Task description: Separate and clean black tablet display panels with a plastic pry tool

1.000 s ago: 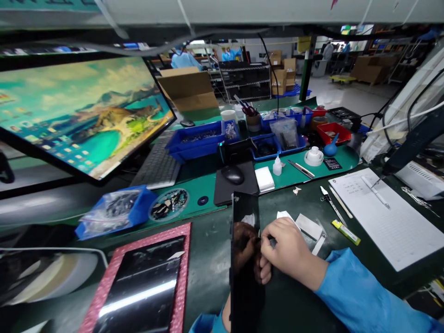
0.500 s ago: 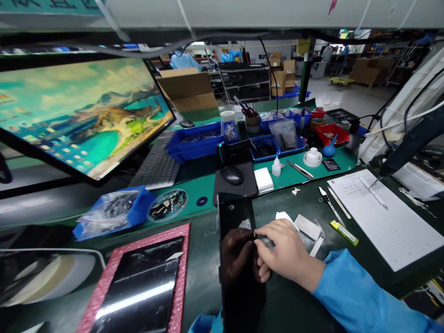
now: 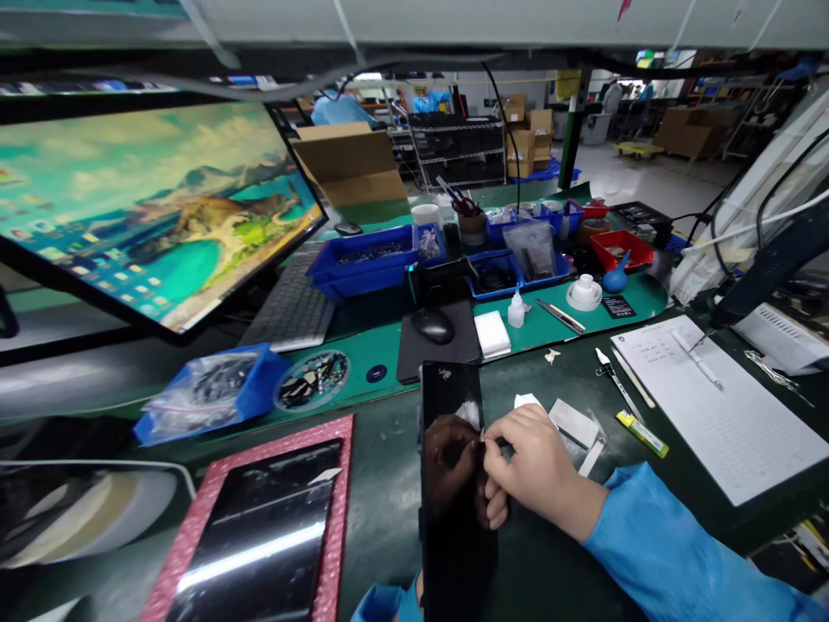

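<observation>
Head view: green-and-dark electronics bench, seen from right over the hands, lots of stuff around.
Left side: big monitor [image 3: 148,216] showing a coastal wallpaper, and a keyboard [image 3: 291,307] just beside it.
Near edge: pink foam frame [image 3: 185,527] holding a black glass sheet [image 3: 252,527], next to a blue bin [image 3: 213,397].
Left hand [image 3: 496,510]: mostly hidden behind the panel, only the fingers curl round its right edge, so it looks closed on it.
Panel: black glossy panel [image 3: 450,384], standing nearly upright on the bench, just past the mouse pad [image 3: 437,363].
Right hand [image 3: 537,466]: thumb and fingers pinched together at the panel's edge on a small bit [image 3: 502,445], too small to tell what.
Far right: white wipes [image 3: 573,423], then a notepad [image 3: 712,406] with a pen [image 3: 696,358] on it.
</observation>
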`<act>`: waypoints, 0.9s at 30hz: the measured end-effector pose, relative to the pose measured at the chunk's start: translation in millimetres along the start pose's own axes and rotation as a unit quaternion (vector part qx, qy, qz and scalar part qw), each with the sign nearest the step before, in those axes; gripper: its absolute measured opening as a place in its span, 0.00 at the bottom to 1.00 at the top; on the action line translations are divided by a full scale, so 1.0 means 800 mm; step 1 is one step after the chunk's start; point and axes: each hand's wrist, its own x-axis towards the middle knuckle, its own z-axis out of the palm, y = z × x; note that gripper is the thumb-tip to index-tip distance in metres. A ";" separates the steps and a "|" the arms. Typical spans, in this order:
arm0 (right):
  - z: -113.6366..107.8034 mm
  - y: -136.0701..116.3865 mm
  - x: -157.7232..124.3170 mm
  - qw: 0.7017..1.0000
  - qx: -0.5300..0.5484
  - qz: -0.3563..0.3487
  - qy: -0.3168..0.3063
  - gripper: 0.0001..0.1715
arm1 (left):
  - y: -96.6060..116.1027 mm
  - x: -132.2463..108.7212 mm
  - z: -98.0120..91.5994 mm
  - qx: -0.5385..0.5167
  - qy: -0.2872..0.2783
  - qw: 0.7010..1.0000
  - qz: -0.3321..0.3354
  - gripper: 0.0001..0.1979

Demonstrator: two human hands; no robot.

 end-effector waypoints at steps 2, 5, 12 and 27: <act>0.000 0.000 0.001 1.000 0.002 0.007 0.001 0.11 | -0.003 0.006 -0.001 0.050 -0.005 0.998 0.047 0.15; -0.002 -0.003 0.003 1.000 0.005 0.020 -0.004 0.12 | -0.008 0.011 0.002 0.094 -0.006 0.990 0.101 0.19; -0.010 -0.009 0.007 0.998 0.006 0.053 -0.023 0.16 | -0.022 0.018 -0.001 0.119 -0.015 0.981 0.153 0.22; -0.012 0.000 0.009 1.000 0.020 0.022 0.008 0.18 | -0.075 0.036 -0.044 0.034 -0.022 0.993 0.114 0.16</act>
